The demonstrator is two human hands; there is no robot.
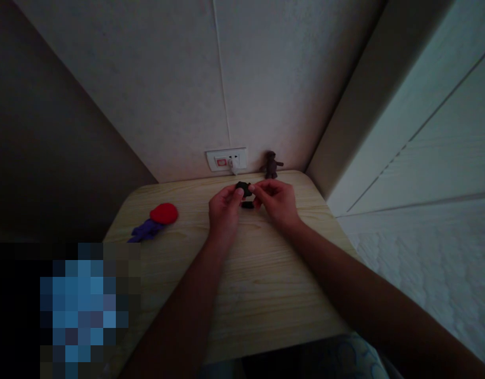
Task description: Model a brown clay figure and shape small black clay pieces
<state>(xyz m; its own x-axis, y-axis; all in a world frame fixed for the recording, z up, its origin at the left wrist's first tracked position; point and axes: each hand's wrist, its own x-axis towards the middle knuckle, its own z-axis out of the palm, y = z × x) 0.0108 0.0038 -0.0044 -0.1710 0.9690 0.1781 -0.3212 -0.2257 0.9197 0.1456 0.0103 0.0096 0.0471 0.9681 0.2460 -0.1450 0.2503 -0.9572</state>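
Over the far part of the small wooden table, my left hand (225, 209) is closed on a small black clay-like piece (243, 187). My right hand (277, 201) pinches the same piece from its right side with thumb and forefinger. A second, oblong black piece (247, 205) shows just below, between the hands; whether it lies on the table or touches the right fingers I cannot tell. Behind my right hand, a small dark brown figure (271, 165) stands upright near the wall with its arms out. Off to the left lie a red disc-like lump (164, 213) and purple pieces (148, 229), touching each other.
The pale wood-grain table (281, 295) backs onto a wall. A white socket plate (227, 159) with a plug in it sits just above the table's back edge. To the right are a light cabinet panel (432, 131) and a white quilted surface (435, 263). A blurred blue patch covers the lower left.
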